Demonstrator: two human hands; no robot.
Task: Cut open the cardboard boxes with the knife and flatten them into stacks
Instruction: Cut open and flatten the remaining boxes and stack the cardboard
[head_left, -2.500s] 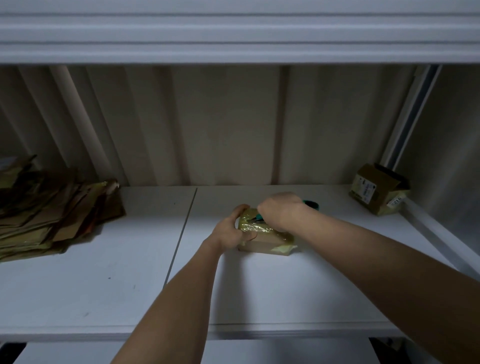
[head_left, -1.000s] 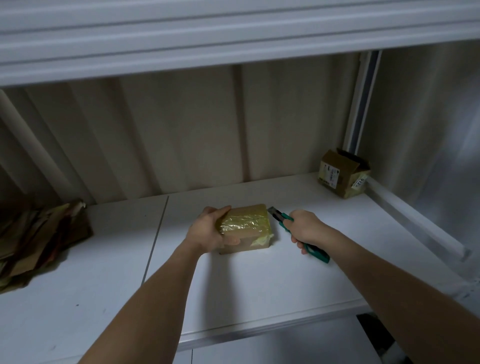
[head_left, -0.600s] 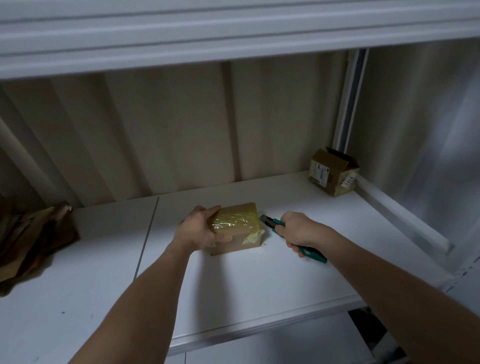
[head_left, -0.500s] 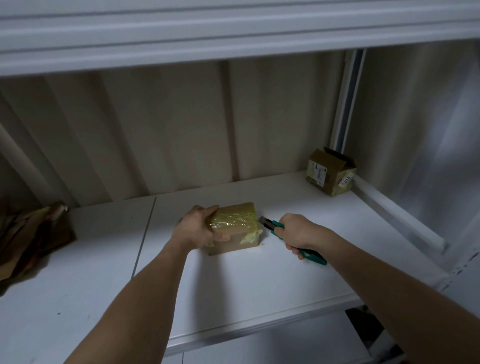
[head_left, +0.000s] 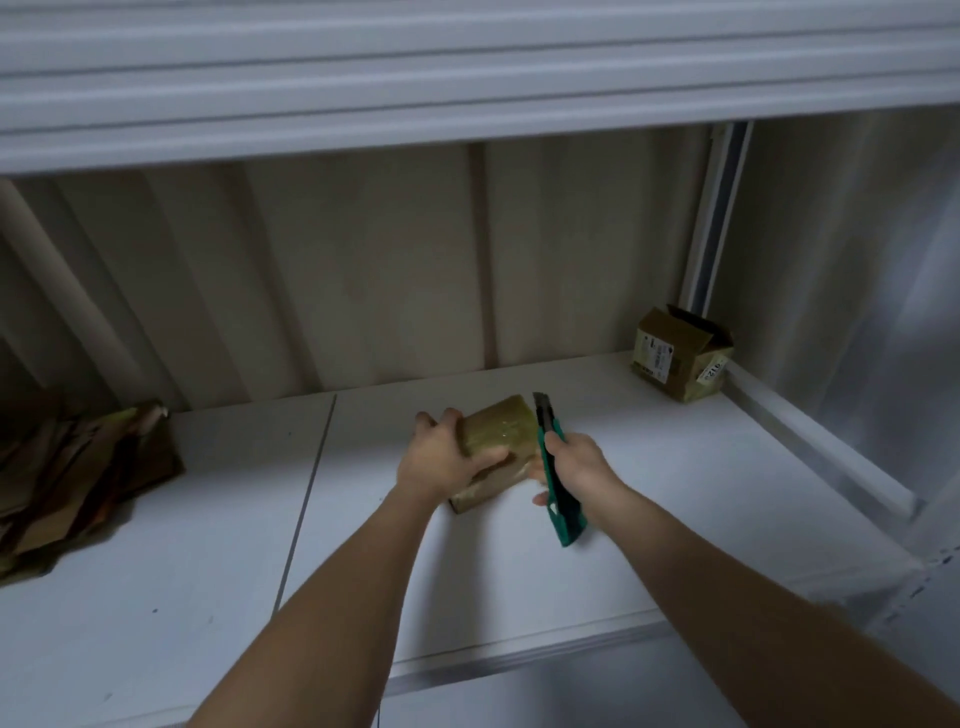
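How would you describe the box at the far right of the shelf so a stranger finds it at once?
Follow the white shelf to its back right corner. There sits a small brown cardboard box with open flaps and a printed label. Unlike the taped box in the middle, no hand touches it.

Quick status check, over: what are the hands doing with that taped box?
Left hand grips taped box on shelf. Right hand holds green knife, blade end beside box's right edge. Nothing in the way.
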